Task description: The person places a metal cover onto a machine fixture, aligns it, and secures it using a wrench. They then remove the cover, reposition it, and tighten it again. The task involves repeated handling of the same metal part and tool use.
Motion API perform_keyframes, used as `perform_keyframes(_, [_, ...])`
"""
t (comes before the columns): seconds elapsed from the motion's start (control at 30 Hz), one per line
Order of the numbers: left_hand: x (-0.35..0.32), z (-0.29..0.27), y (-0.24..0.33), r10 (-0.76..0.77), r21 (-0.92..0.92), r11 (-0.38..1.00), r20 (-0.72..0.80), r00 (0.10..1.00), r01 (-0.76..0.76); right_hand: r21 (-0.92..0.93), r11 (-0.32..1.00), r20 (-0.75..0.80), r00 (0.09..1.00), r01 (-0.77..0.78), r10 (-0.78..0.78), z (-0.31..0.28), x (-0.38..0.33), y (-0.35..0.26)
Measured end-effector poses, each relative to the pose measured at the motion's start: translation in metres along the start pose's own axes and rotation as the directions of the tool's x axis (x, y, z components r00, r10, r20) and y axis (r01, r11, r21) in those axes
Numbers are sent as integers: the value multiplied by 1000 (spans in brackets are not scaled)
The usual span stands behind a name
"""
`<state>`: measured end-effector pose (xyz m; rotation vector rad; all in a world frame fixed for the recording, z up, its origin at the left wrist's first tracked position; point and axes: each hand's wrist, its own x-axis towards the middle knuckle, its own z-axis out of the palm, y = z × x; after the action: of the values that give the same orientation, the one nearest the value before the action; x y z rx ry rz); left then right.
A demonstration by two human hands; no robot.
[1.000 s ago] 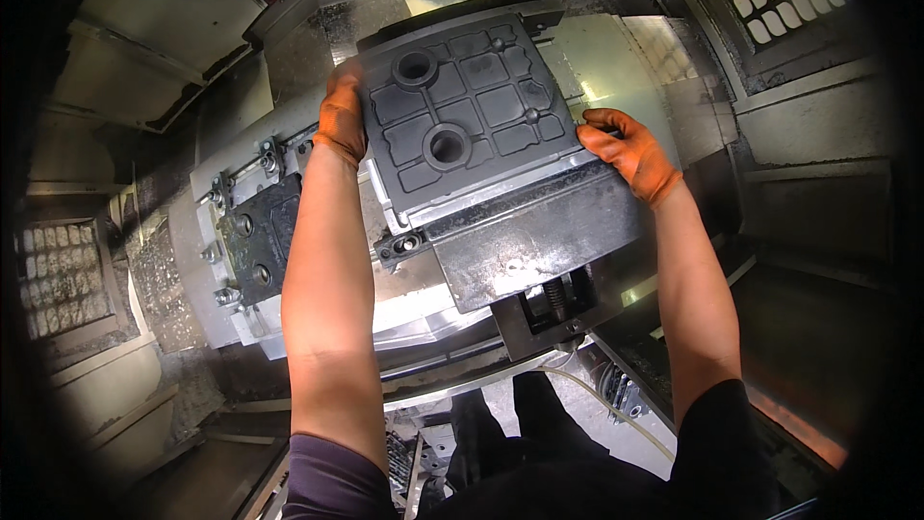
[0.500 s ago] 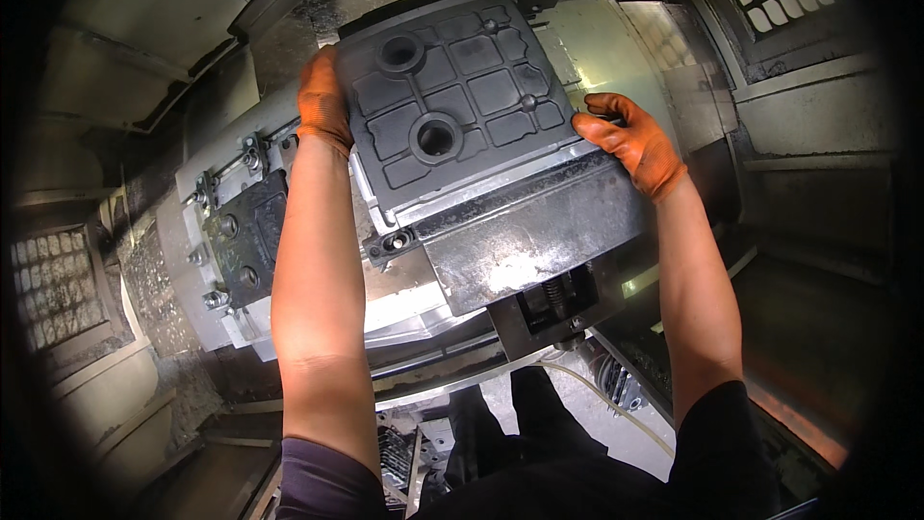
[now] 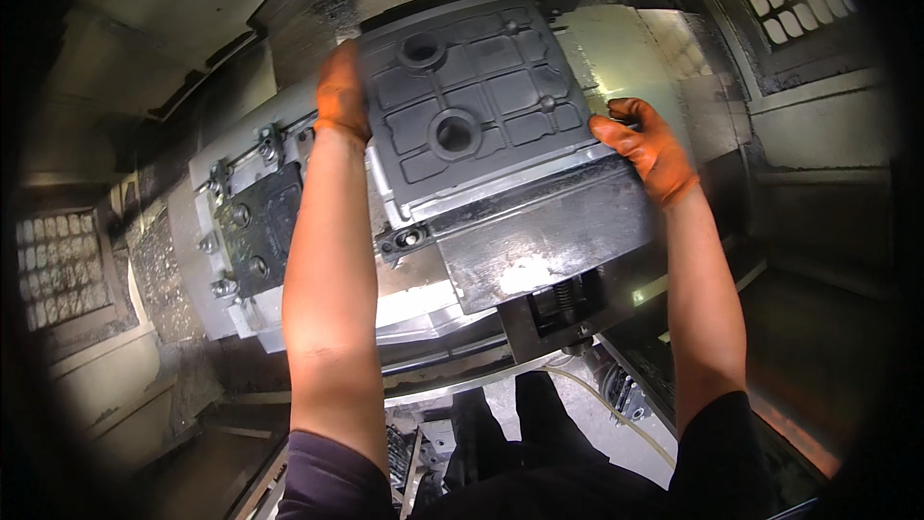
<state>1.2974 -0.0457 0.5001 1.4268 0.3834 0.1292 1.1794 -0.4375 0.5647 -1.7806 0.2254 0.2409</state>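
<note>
A dark grey ribbed cast metal plate [image 3: 510, 101] with two round bosses lies on the machine's fixture, a bright metal edge showing along its near side. My left hand [image 3: 342, 96], in an orange glove, is pressed along the plate's left edge; motion blurs it, and some fingers are hidden. At the near right corner my right hand [image 3: 650, 146], also gloved in orange, has its thumb against the plate and its fingers curled beside the right edge. Both hands hold the plate from opposite sides. Just below its near left corner sits a small clamp block with a bolt [image 3: 411, 238].
A steel vise block [image 3: 549, 231] with a screw [image 3: 566, 297] stands on the near side of the plate. Left of my forearm, a darker plate with holes [image 3: 252, 231] is bordered by several bolted clamps. Enclosure walls with grated windows [image 3: 63, 265] surround the fixture.
The whole view has shifted, so everything appears slightly farther right. Both hands stay at the plate's edges, and the plate keeps its place on the fixture.
</note>
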Motion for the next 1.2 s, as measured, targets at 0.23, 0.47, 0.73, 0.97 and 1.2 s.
perform_keyframes(0.23, [-8, -27, 0, 132, 474, 877, -84, 988, -77, -100, 995, 46, 999, 31, -27, 2, 4, 5])
perform_keyframes(0.47, [-159, -56, -9, -109, 26, 994, 32, 994, 108, -179, 983, 36, 999, 37, -31, -12, 12, 21])
perform_keyframes(0.73, [-135, -35, -41, 268, 430, 848, 160, 950, -311, -718, 538, 70, 816, 441, -574, 45, 15, -53])
perform_keyframes(0.97, [-222, 6, 2, 169, 225, 966, -185, 968, -126, -731, 411, 163, 725, 544, -669, 60, 70, -116])
perform_keyframes(1.2, [-211, 7, -24, 210, 162, 971, -241, 948, -174, -886, 181, 346, 867, 428, -358, 82, 168, -93])
